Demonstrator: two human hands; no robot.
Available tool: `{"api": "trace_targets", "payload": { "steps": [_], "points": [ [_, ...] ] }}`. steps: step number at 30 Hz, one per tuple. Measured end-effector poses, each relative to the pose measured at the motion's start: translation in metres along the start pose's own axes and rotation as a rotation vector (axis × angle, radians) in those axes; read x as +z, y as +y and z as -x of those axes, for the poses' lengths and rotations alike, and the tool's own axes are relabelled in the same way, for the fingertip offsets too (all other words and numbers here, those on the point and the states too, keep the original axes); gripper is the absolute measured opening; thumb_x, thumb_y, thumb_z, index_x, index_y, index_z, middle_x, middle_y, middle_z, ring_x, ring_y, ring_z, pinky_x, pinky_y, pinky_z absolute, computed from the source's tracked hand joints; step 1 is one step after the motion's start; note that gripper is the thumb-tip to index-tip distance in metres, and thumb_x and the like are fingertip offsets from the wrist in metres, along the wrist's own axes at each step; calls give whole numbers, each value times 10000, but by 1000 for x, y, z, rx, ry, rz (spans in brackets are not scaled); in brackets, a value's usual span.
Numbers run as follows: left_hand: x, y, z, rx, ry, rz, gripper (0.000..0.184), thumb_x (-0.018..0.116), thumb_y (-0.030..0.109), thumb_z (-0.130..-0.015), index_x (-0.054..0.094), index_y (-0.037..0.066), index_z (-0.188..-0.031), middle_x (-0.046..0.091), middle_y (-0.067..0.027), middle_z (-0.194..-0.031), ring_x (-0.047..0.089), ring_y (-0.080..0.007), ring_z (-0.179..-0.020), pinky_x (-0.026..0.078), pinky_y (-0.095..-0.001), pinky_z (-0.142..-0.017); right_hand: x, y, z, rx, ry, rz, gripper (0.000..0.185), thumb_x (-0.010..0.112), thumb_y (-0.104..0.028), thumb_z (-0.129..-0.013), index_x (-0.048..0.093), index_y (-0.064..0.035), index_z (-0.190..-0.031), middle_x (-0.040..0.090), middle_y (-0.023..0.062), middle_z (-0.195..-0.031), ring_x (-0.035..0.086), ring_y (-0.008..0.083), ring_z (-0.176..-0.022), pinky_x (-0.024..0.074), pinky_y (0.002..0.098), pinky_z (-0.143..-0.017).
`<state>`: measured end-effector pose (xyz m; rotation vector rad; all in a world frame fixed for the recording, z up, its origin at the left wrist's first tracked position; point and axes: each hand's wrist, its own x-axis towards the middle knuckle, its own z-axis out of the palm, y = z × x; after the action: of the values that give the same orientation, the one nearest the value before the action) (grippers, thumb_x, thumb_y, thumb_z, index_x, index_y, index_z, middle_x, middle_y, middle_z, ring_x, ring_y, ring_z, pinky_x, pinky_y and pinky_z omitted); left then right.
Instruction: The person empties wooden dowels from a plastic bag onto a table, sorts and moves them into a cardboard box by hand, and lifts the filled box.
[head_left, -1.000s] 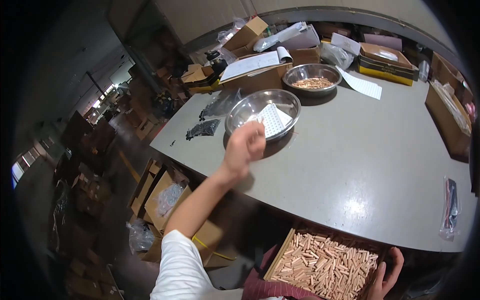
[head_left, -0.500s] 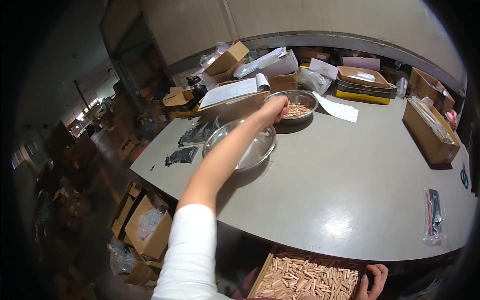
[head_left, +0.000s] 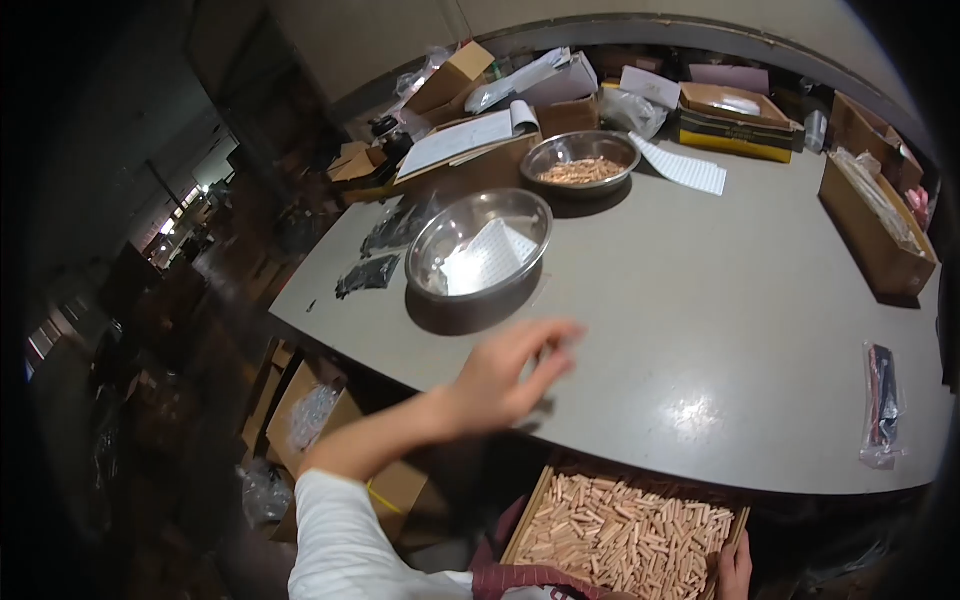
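Note:
My left hand (head_left: 510,375) hangs over the table's near edge, thumb apart from the curved fingers, with nothing visible in it. Below, a shallow cardboard box (head_left: 742,520) sits at my lap, filled with short wooden dowels (head_left: 630,530). My right hand (head_left: 735,572) grips the right side of this box; part of that hand is cut off by the frame. Beyond my left hand stands a steel bowl (head_left: 412,262) with white printed paper (head_left: 490,258) inside. Farther back, a second steel bowl (head_left: 632,172) holds more dowels (head_left: 582,171).
Black parts in plastic bags (head_left: 368,276) lie left on the grey table (head_left: 640,330). A long cardboard box (head_left: 875,235) and a bagged dark item (head_left: 882,405) are at the right. Several boxes and papers line the back. An open carton (head_left: 345,415) stands below the left edge.
My left hand has drawn back from the far bowl of dowels to the table's near edge, and its fingers have opened. My right hand stays at the box's side.

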<state>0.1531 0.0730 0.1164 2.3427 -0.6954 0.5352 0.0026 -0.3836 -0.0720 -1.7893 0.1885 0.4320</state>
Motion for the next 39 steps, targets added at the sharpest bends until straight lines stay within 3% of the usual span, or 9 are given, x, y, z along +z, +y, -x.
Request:
{"api": "trace_targets", "payload": {
  "steps": [1, 2, 3, 4, 6, 9, 12, 19, 39],
  "points": [
    [-2, 14, 36, -90, -47, 81, 257, 663, 70, -1008, 651, 9, -1258, 722, -121, -902, 707, -177, -751, 554, -295, -695, 1, -11, 6, 274, -48, -185, 761, 645, -408, -1072, 260, -229, -1704, 466, 127, -1580, 600, 220, -1212, 513, 266, -957],
    [-1, 27, 72, -324, -108, 234, 197, 647, 100, -1041, 648, 10, -1216, 715, -75, -818, 671, -132, -673, 541, -275, -669, 6, 8, -6, 90, 62, -110, 563, 559, -320, -1076, 461, -4, -1531, 637, 113, -1270, 608, 188, -1083, 497, 342, -977],
    [3, 32, 102, -490, -94, 407, 175, 627, 128, -1069, 636, 11, -1199, 718, -36, -817, 657, -93, -687, 534, -256, -678, 14, -17, 0, -22, 60, 43, 657, 580, -427, -1058, 429, -41, -1568, 653, 47, -1136, 576, 123, -901, 504, 290, -789],
    [3, 32, 128, -735, -162, 452, 187, 574, 140, -1096, 588, 6, -1226, 712, -52, -831, 690, -100, -770, 538, -234, -733, 11, -21, 2, 49, 14, 8, 686, 606, -390, -1040, 401, -11, -1574, 653, 134, -1317, 594, 194, -1169, 472, 335, -1030],
    [24, 15, 184, -1029, -204, 665, 315, 548, 274, -1128, 540, 32, -1330, 731, -88, -993, 698, -125, -938, 522, -235, -811, 14, -19, 6, 4, -30, -133, 727, 621, -382, -1036, 363, -6, -1603, 593, 130, -1416, 553, 199, -1255, 436, 334, -1078],
    [63, 25, 214, -966, -275, 1068, 659, 554, 481, -1101, 370, 35, -1549, 554, -140, -1491, 513, -204, -1397, 438, -370, -1133, 29, -27, 15, 5, -42, -456, 782, 648, -347, -1032, 301, -11, -1646, 504, 112, -1537, 483, 198, -1393, 364, 327, -1169],
    [87, 42, 214, -872, -273, 1151, 824, 574, 478, -1090, 184, 42, -1671, 388, -140, -1641, 390, -228, -1500, 307, -390, -1236, 47, -25, 20, -67, 7, -651, 877, 679, -291, -901, 305, 25, -1629, 526, 174, -1519, 561, 240, -1350, 440, 331, -1123],
    [102, 70, 206, -1063, -46, 1349, 803, 582, 153, -1023, 137, 82, -1688, 379, -173, -1644, 440, -295, -1479, 381, -425, -1217, 59, -34, 29, -138, 89, -630, 940, 684, -334, -799, 347, 83, -1571, 569, 230, -1455, 629, 291, -1270, 505, 369, -1083],
    [79, 63, 158, -843, -192, 1345, 852, 518, 71, -997, 57, 62, -1714, 242, -145, -1725, 310, -235, -1558, 242, -349, -1263, 61, -20, 60, -158, 326, -803, 688, 585, -325, -954, 450, 76, -1497, 632, 196, -1362, 679, 237, -1160, 548, 365, -1010]
  ]
}}
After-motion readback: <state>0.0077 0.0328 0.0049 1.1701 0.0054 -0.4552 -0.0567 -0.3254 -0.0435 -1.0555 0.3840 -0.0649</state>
